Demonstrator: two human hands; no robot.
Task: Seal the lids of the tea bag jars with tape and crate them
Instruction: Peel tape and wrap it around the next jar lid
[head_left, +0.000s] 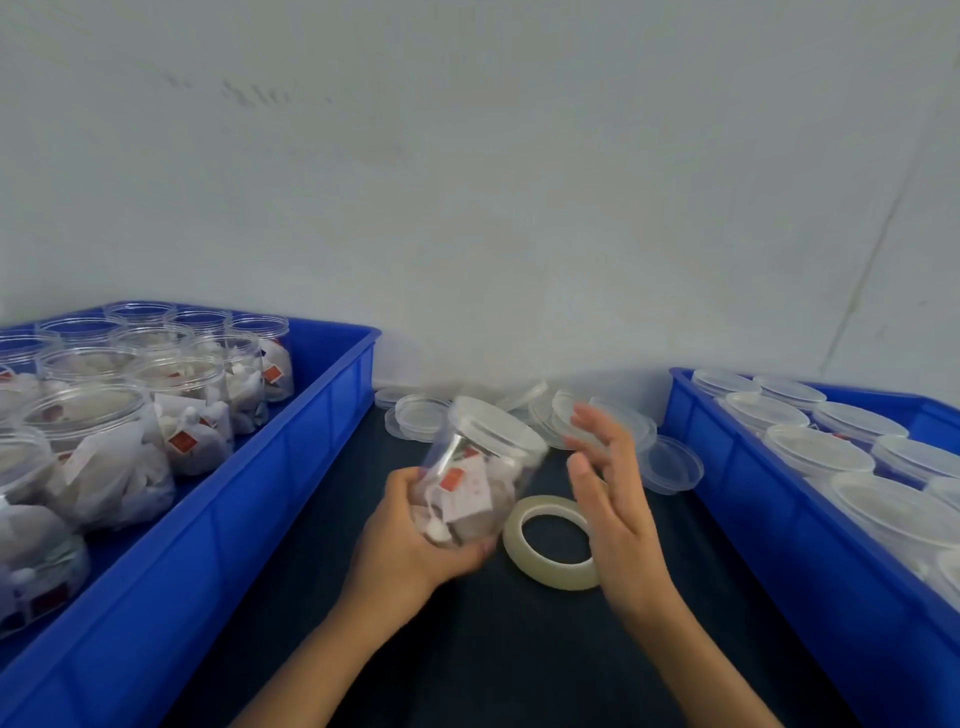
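My left hand (410, 540) grips the bottom of a clear jar of tea bags (470, 478), tilted away to the right, with a clear lid (498, 423) on its top. Beside the jar, my right hand (608, 483) is held up with straight fingers, a small gap away from the lid and holding nothing. A roll of clear tape (553, 543) lies flat on the dark table just below the jar, partly behind my right hand.
A blue crate (291, 457) on the left holds several open jars of tea bags (130, 415). On the right, another blue crate (737, 467) is full of lidded jars (815, 447). Loose clear lids (423, 415) lie piled at the back by the wall.
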